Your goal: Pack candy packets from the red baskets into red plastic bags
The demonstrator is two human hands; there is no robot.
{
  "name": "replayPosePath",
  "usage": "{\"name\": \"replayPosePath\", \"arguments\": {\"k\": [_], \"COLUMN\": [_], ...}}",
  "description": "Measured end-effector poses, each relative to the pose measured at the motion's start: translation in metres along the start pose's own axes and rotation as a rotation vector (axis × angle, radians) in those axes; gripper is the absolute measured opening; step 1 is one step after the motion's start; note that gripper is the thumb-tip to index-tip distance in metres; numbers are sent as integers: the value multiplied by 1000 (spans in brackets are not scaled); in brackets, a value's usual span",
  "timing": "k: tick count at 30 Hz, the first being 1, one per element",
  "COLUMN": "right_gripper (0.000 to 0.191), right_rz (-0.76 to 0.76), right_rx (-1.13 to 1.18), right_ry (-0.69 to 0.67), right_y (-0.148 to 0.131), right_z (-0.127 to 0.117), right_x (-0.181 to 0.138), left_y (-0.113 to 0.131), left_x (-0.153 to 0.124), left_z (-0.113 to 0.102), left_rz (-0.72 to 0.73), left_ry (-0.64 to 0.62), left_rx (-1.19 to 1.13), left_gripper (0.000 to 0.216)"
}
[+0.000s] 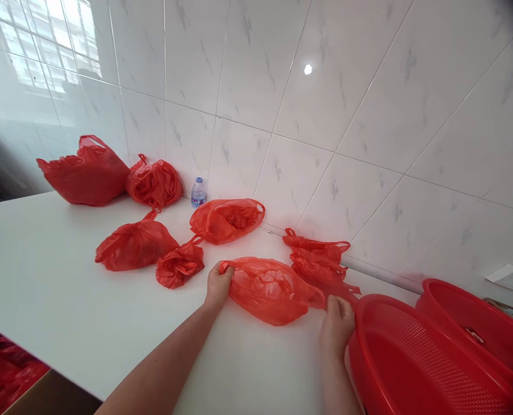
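Left hand (219,286) and right hand (338,325) are pinched on opposite ends of a red plastic bag (269,294), which is held spread between them over the white table (248,374). It is flanked by a crumpled red bundle (180,266) on the left and a red basket (362,357) on the right.

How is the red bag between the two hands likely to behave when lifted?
The red bag is probably floppy, given its thin, wrinkled film. It looks light for its size, as only creased, translucent plastic shows. With no stiff rim visible, it would likely droop if held only by the end pinched in the left hand.
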State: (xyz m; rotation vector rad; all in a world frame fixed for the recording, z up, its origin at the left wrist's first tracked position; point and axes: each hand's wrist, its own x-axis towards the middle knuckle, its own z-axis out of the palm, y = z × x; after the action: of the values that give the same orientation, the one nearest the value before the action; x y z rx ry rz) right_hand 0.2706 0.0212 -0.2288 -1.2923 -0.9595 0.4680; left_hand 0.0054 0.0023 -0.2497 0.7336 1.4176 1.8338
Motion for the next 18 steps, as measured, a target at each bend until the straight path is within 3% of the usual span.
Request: {"name": "replayPosePath", "arguments": {"k": [3,6,8,11,15,18], "right_gripper": [13,13,20,33,38,47], "right_rz": [-458,-700,-712,-613,-458,-317], "right_rx": [-201,-229,-301,-515,-727,-825], "right_ry": [-40,-283,-451,-648,-933,-1043], "right_y": [-18,-25,-23,-18,-17,-22], "right_z": [8,25,36,43,39,37], "right_x": [-24,-50,-62,-69,-74,-81], "left_y": [-2,-1,1,8,16,19], "left_x": [-3,-7,-12,-19,-25,-20], "left_z": [3,6,7,9,11,9], "left_rz": [12,16,11,-35,-224,-339], "left_ry": [-30,-74,-131,-224,-304,-377], "left_rx": [29,56,57,-31,-358,-586], "left_gripper": [17,20,21,19,16,16]}}
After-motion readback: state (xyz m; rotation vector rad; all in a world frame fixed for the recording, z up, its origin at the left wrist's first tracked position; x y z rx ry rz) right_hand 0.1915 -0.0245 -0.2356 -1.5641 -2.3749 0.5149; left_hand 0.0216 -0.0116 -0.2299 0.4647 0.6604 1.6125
